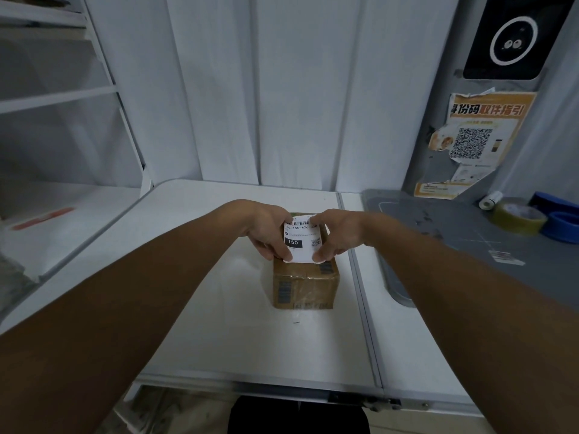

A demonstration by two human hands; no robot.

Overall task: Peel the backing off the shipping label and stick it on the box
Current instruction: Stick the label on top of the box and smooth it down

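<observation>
A small brown cardboard box (305,285) wrapped in clear tape sits on the white table (219,308). Over its far top face I hold a white shipping label (302,239) printed with a barcode, a black "150" block and a small QR code. My left hand (268,231) pinches the label's left edge, and my right hand (336,234) pinches its right edge. The label's face points up at me. Whether it touches the box top or hovers just above it cannot be told, and its underside is hidden.
A grey mat (470,239) covers the right side of the table, with a yellowish tape roll (518,216), a blue tape roll (562,225) and a small white roll (490,200) at its far end. An orange QR poster (473,136) hangs behind. White shelves (56,98) stand at left.
</observation>
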